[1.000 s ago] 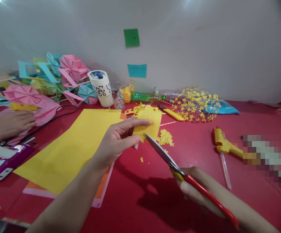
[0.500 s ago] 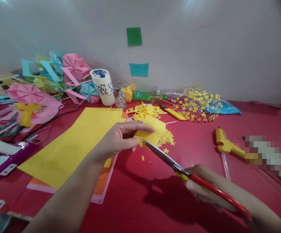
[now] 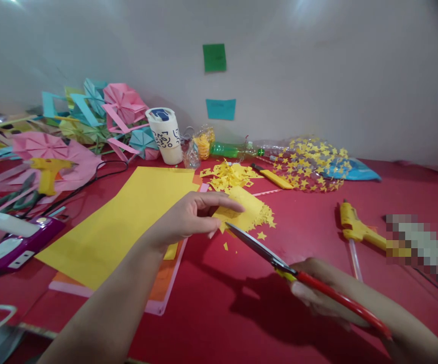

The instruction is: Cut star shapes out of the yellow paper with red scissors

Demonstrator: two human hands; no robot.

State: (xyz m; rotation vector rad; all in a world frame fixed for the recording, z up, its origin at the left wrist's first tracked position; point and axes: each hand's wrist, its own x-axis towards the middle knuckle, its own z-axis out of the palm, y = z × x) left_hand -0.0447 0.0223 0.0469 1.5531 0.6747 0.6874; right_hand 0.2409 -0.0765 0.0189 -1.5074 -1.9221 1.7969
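Note:
My left hand (image 3: 192,215) pinches a small piece of yellow paper (image 3: 245,202), with thumb and forefinger at its near left edge. In my right hand (image 3: 317,288) is a pair of scissors (image 3: 256,245) with a red handle. Their blades look closed or nearly so, and the tips meet the paper's lower edge close to my left thumb. Just beyond the paper lies a heap of small yellow paper stars (image 3: 266,216). One loose star (image 3: 261,235) and a yellow scrap (image 3: 225,246) rest on the red table nearer to me.
Yellow sheets (image 3: 128,222) lie over orange and pink ones on the left. Behind are yellow scraps (image 3: 230,175), a cutter (image 3: 277,178), a white cup (image 3: 165,139) and star-covered clear plastic (image 3: 313,162). Glue guns (image 3: 355,227) and a purple device (image 3: 21,247) flank the work.
The whole view has shifted slightly, with things appearing a little further right. Both hands keep nearly the same pose, the scissor tips still at the paper's edge.

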